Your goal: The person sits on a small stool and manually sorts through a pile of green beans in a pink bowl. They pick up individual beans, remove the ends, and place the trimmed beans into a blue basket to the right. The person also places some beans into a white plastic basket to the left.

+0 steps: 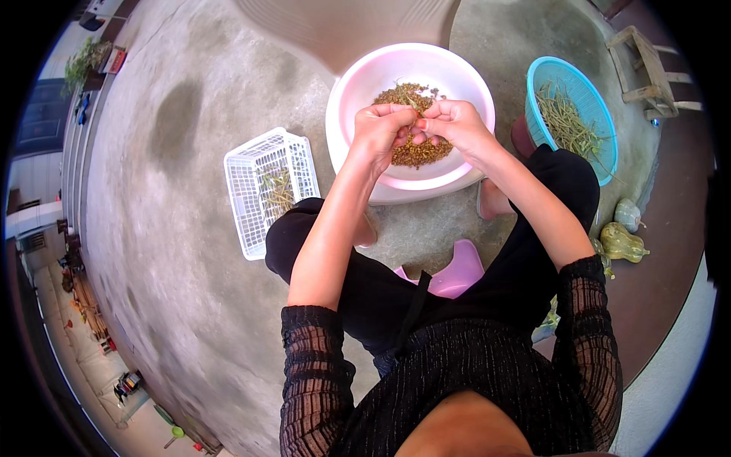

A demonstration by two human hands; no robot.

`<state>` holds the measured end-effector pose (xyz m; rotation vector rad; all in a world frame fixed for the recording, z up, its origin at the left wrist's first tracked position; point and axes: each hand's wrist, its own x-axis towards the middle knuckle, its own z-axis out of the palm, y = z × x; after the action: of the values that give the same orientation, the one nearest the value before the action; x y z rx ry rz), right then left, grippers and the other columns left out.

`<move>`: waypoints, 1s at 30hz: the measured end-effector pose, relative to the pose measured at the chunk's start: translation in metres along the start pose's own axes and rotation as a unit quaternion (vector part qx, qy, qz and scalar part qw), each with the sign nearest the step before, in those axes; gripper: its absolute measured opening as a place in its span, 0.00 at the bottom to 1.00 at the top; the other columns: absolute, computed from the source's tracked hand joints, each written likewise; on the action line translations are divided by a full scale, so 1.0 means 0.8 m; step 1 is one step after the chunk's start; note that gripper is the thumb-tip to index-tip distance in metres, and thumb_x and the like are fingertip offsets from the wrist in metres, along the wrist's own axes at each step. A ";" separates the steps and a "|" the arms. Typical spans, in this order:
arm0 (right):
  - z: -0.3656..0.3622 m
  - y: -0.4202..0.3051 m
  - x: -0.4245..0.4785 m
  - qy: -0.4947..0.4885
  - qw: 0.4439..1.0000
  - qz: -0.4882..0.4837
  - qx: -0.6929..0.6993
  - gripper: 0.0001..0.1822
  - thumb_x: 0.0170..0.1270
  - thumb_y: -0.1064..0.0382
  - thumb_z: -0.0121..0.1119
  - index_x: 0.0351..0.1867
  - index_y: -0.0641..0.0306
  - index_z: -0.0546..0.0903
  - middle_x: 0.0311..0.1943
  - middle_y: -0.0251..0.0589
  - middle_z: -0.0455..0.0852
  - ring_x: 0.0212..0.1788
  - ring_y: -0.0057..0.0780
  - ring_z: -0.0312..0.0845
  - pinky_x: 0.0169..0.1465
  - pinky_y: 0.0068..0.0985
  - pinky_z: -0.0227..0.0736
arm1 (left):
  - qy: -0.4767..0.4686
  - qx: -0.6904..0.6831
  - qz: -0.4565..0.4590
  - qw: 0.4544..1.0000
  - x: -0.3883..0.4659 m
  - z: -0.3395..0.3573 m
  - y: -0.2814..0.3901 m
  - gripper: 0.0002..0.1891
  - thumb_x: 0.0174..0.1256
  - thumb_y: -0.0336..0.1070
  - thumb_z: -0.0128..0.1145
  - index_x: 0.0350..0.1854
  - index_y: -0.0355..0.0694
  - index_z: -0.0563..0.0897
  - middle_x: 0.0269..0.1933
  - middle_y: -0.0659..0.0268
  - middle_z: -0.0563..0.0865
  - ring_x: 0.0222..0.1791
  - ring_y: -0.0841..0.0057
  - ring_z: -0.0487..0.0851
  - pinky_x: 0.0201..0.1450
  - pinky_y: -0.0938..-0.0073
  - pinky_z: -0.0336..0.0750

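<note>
Over a pale pink plastic basin [354,91] my left hand [388,128] and my right hand [454,127] meet, fingertips nearly touching. Between them they pinch a thin, dry plant piece, which looks like a bean pod [418,114]; my fingers partly hide it. Small brown-yellow seeds or beans [420,155] lie in a heap in the basin below my hands. To the right, a blue plastic basket [606,123] holds many long dry pods [565,120]. On the left stands a white plastic basket [243,171] with some dry pods or husks [277,188] in it.
The blue basket rests on a dark red container [521,136]. A wooden stool [642,71] is at the upper right. Several squashes [623,243] lie right of my knee. A pink plastic stool [460,271] shows between my legs, on the concrete floor [200,274].
</note>
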<state>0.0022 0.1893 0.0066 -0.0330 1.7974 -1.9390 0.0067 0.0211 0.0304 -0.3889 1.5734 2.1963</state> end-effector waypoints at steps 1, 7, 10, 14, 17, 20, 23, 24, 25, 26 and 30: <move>0.000 -0.001 -0.001 -0.006 1.000 0.006 0.002 0.08 0.63 0.64 0.61 0.38 0.68 0.79 0.33 0.40 0.86 0.33 0.21 0.82 0.34 0.14 0.70 | -0.003 0.000 0.000 1.000 0.001 -0.002 -0.001 0.04 0.56 0.25 0.60 0.31 0.30 0.81 0.23 0.68 0.79 0.18 0.88 0.70 0.20 0.87 0.62; 0.000 -0.009 0.001 -0.071 0.987 0.057 0.133 0.13 0.65 0.57 0.60 0.35 0.66 0.78 0.29 0.36 0.82 0.25 0.17 0.76 0.27 0.13 0.66 | -0.011 -0.010 -0.003 1.000 0.007 -0.009 -0.004 0.01 0.57 0.24 0.58 0.29 0.32 0.80 0.21 0.71 0.76 0.18 0.88 0.68 0.19 0.87 0.59; -0.003 -0.007 0.006 -0.095 0.974 0.094 0.183 0.16 0.68 0.52 0.56 0.32 0.65 0.77 0.23 0.31 0.77 0.20 0.14 0.69 0.23 0.11 0.61 | -0.023 0.005 0.008 1.000 0.005 -0.004 -0.004 0.02 0.56 0.25 0.58 0.28 0.33 0.80 0.20 0.71 0.76 0.16 0.89 0.65 0.18 0.86 0.55; 0.000 0.001 0.006 -0.062 0.991 0.071 0.090 0.17 0.72 0.52 0.49 0.31 0.64 0.76 0.22 0.31 0.76 0.19 0.13 0.65 0.21 0.11 0.59 | -0.017 0.009 0.010 1.000 0.005 -0.002 -0.009 0.02 0.56 0.25 0.58 0.26 0.33 0.80 0.19 0.72 0.75 0.15 0.89 0.64 0.17 0.86 0.53; 0.002 0.021 0.011 0.005 0.994 -0.049 -0.100 0.17 0.74 0.56 0.43 0.32 0.65 0.76 0.24 0.34 0.78 0.20 0.14 0.68 0.22 0.14 0.63 | -0.022 0.005 0.003 1.000 0.005 0.003 -0.008 0.03 0.56 0.25 0.58 0.25 0.34 0.80 0.19 0.71 0.75 0.15 0.89 0.64 0.17 0.86 0.53; 0.004 0.016 0.008 0.002 0.997 -0.023 -0.078 0.16 0.74 0.59 0.40 0.33 0.67 0.76 0.26 0.36 0.79 0.23 0.16 0.72 0.26 0.16 0.67 | -0.003 0.002 -0.007 1.000 0.004 0.003 -0.009 0.03 0.56 0.26 0.58 0.25 0.34 0.80 0.19 0.71 0.75 0.14 0.89 0.64 0.16 0.86 0.54; 0.005 0.002 0.004 -0.025 0.999 0.026 0.008 0.14 0.73 0.62 0.42 0.34 0.68 0.76 0.27 0.37 0.81 0.28 0.18 0.77 0.29 0.17 0.70 | 0.028 -0.009 0.000 1.000 0.009 -0.004 -0.010 0.03 0.56 0.26 0.59 0.25 0.34 0.80 0.19 0.72 0.75 0.14 0.89 0.64 0.16 0.86 0.54; 0.005 -0.002 0.004 -0.031 0.999 0.031 0.026 0.13 0.72 0.63 0.43 0.34 0.68 0.76 0.28 0.38 0.82 0.29 0.18 0.78 0.31 0.17 0.71 | 0.037 -0.015 0.005 0.999 0.012 -0.008 -0.011 0.03 0.56 0.26 0.59 0.25 0.34 0.80 0.19 0.72 0.75 0.14 0.89 0.64 0.16 0.86 0.54; 0.007 -0.006 0.002 -0.027 0.999 0.017 0.004 0.12 0.72 0.64 0.45 0.35 0.68 0.77 0.28 0.38 0.82 0.30 0.18 0.79 0.31 0.17 0.70 | 0.032 -0.023 0.008 0.999 0.014 -0.012 -0.012 0.03 0.57 0.26 0.59 0.26 0.34 0.80 0.20 0.72 0.75 0.15 0.89 0.65 0.16 0.86 0.55; 0.009 -0.010 -0.001 -0.023 1.000 0.003 -0.017 0.10 0.71 0.64 0.46 0.35 0.68 0.77 0.29 0.37 0.82 0.31 0.18 0.79 0.31 0.16 0.70 | 0.027 -0.032 0.011 0.999 0.015 -0.015 -0.012 0.03 0.57 0.26 0.59 0.27 0.33 0.80 0.20 0.72 0.75 0.15 0.89 0.65 0.16 0.86 0.55; 0.000 -0.003 0.004 -0.017 0.998 -0.035 -0.058 0.06 0.68 0.67 0.52 0.35 0.67 0.78 0.30 0.36 0.84 0.31 0.16 0.79 0.31 0.15 0.69 | 0.024 -0.053 0.013 0.998 0.014 -0.010 -0.011 0.02 0.56 0.25 0.59 0.29 0.30 0.82 0.20 0.69 0.77 0.15 0.88 0.68 0.16 0.87 0.59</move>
<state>-0.0011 0.1879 0.0082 -0.1680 1.9081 -1.8680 0.0010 0.0179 0.0157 -0.4583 1.4969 2.3126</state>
